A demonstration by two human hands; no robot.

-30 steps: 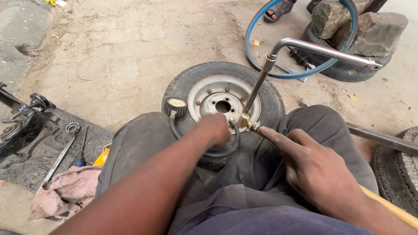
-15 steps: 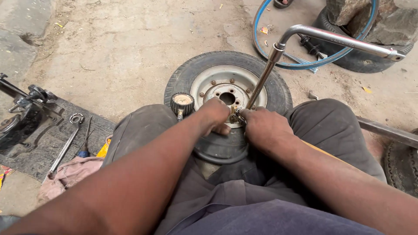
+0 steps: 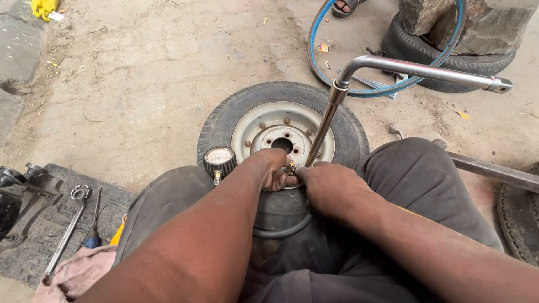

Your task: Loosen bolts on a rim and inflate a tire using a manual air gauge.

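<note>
Since a second ago your right hand (image 3: 331,185) had closed in beside your left hand (image 3: 275,168), and both pinched a small brass fitting (image 3: 291,167) at the near rim of the wheel (image 3: 283,132) lying flat between your knees. You looked mid-way through seating it; the next move called for steady fingertips. The bent steel tool (image 3: 393,73) leaned just above, the pressure gauge (image 3: 219,161) touched left; bare ground lay open beyond.
</note>
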